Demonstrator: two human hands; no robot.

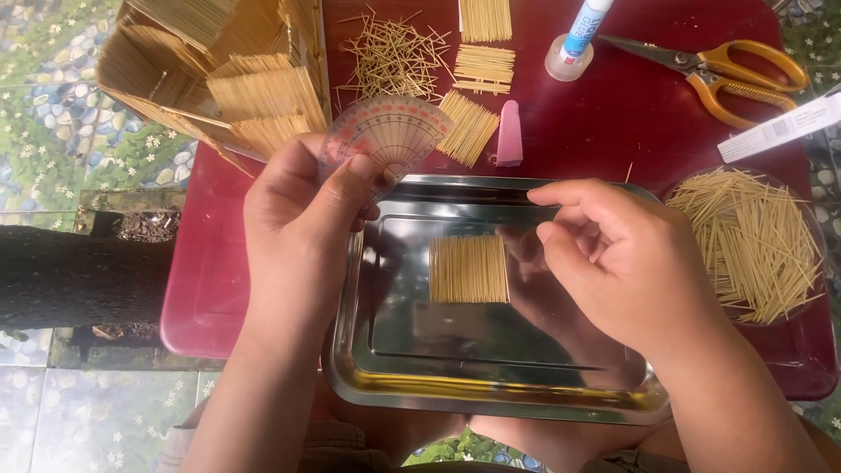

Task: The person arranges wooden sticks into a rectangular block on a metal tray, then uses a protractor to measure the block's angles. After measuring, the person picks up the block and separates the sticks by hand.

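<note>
My left hand (302,219) holds a clear half-round protractor (387,136) by its lower edge, above the far left corner of a shiny steel tray (491,390). In the tray lies a flat panel of glued toothpicks (469,269). My right hand (613,258) hovers over the right side of the tray, thumb and forefinger pinched near each other; I cannot tell whether a toothpick is between them.
A toothpick house model (219,74) stands at the far left of the red table (206,280). Loose toothpicks (390,57), small toothpick panels (469,127), a pink eraser (509,133), a glue tube (578,39) and orange scissors (727,74) lie beyond. A dish of toothpicks (753,241) sits right.
</note>
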